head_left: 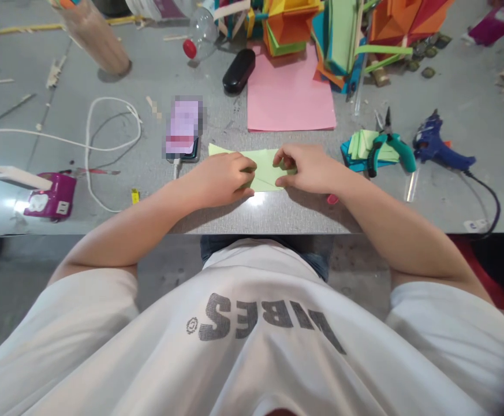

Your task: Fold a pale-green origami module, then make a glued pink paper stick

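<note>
pale-green rectangular paper sheet (265, 166) lies on grey tabletop (223, 124), near front edge. left hand (226, 180): curled over sheet's left part. right hand (307, 167): curled at right end. grip of either: cannot tell.

On the counter (148, 69), near its front edge, a paper strip (265, 166) is partly covered by the left hand (228, 180) and right hand (309, 169). To its left a phone (184, 122) is placed, then a looped cable (88, 124). Behind it a sheet (290, 98) is set, apparently overlapped at its far end by folded paper shapes (292, 20). To the right, pliers (389, 137) are laid on paper pieces (359, 144), flanked by a glue gun (440, 141).
</note>
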`<state>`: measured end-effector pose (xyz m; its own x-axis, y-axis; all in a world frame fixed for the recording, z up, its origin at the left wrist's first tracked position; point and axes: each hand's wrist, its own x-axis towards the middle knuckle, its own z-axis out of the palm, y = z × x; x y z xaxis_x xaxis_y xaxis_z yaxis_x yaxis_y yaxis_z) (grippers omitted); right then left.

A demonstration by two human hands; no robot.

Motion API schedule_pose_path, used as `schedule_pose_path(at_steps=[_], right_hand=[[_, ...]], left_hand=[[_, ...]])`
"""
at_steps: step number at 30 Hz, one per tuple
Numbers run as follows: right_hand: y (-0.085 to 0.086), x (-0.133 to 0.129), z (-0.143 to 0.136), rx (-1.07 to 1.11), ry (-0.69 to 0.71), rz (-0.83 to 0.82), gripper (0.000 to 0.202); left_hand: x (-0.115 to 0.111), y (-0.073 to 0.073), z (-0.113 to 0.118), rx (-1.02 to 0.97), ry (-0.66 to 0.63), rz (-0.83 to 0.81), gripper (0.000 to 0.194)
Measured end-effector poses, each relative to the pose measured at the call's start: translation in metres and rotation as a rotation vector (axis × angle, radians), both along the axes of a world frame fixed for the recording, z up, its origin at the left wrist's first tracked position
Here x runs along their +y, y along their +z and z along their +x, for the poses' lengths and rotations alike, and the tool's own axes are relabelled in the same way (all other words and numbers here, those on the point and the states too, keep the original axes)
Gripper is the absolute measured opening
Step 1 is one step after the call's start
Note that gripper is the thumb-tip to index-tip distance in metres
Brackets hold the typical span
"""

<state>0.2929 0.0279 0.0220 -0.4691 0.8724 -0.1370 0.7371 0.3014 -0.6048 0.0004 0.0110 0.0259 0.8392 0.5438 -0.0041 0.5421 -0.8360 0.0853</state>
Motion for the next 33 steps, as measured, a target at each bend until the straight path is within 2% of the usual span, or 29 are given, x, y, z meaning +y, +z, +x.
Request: schedule_pose_path(at_steps=[5, 9, 14, 19, 24, 27, 31, 33], right_hand=[[-0.005, 0.009, 0.013, -0.034, 0.001, -0.030, 0.044], [-0.006, 0.019, 0.029, -0.026, 0.069, -0.037, 0.030], [0.006, 0.017, 0.043, -0.126, 0.200, 0.019, 0.025], [0.015, 0.011, 0.044, -0.184, 0.237, 0.027, 0.016], [0.017, 0.006, 0.035, -0.045, 0.263, 0.028, 0.008], [0.021, 0.001, 0.028, 0.085, 0.206, 0.069, 0.010], [0.024, -0.009, 0.017, 0.247, 0.129, 0.187, 0.011], [0.021, -0.011, 0.011, 0.337, 0.089, 0.262, 0.017]], left_hand=[[0.000, 0.000, 0.000, -0.018, 0.027, -0.022, 0.034], [-0.001, 0.002, 0.001, -0.007, 0.052, -0.035, 0.034], [0.000, 0.001, 0.002, 0.007, 0.050, -0.009, 0.036], [-0.001, 0.000, 0.002, 0.006, 0.083, -0.004, 0.041], [-0.008, -0.002, 0.007, -0.067, 0.114, 0.059, 0.058], [-0.015, -0.005, 0.015, -0.081, 0.150, 0.124, 0.067], [-0.023, -0.007, 0.023, -0.075, 0.207, 0.174, 0.064], [-0.023, -0.008, 0.022, -0.119, 0.228, 0.165, 0.058]])
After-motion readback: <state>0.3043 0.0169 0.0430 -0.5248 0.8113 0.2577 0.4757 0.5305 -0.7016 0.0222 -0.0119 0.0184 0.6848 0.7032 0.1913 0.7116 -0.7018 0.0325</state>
